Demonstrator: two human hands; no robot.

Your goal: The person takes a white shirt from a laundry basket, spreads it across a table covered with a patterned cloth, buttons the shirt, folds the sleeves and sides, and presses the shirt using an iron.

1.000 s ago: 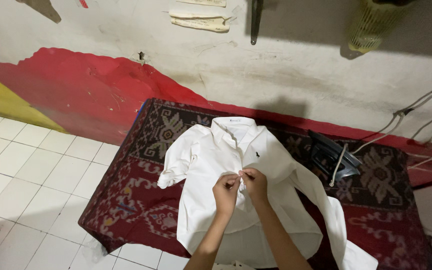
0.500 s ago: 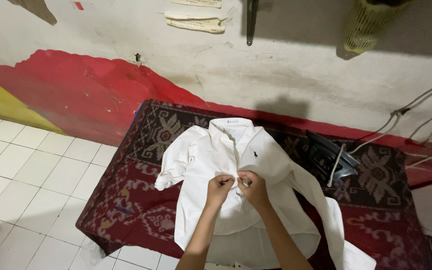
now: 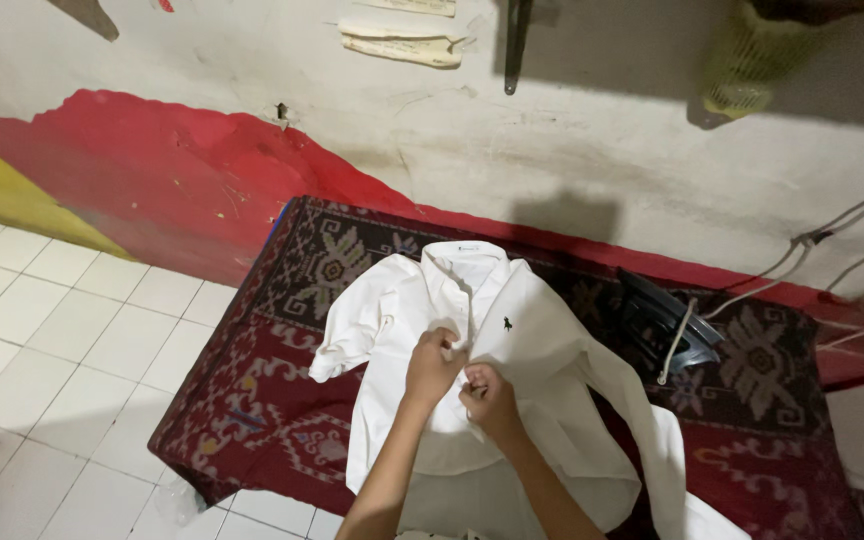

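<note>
My left hand (image 3: 434, 366) and right hand (image 3: 488, 398) are both pinched shut on the front placket of the white shirt (image 3: 542, 350), close together at mid-chest so the two edges meet. The shirt lies face up on the patterned red cloth (image 3: 282, 400) over the desk, collar toward the wall, sleeves spread, a small dark emblem on the chest; an iron (image 3: 664, 325) sits to its right

We pinch the front placket of the white shirt (image 3: 542, 350) with our left hand (image 3: 434, 365) and right hand (image 3: 490, 398) close together. The shirt lies flat on a patterned red cloth (image 3: 282, 400), an iron (image 3: 664, 322) just beside it.
</note>
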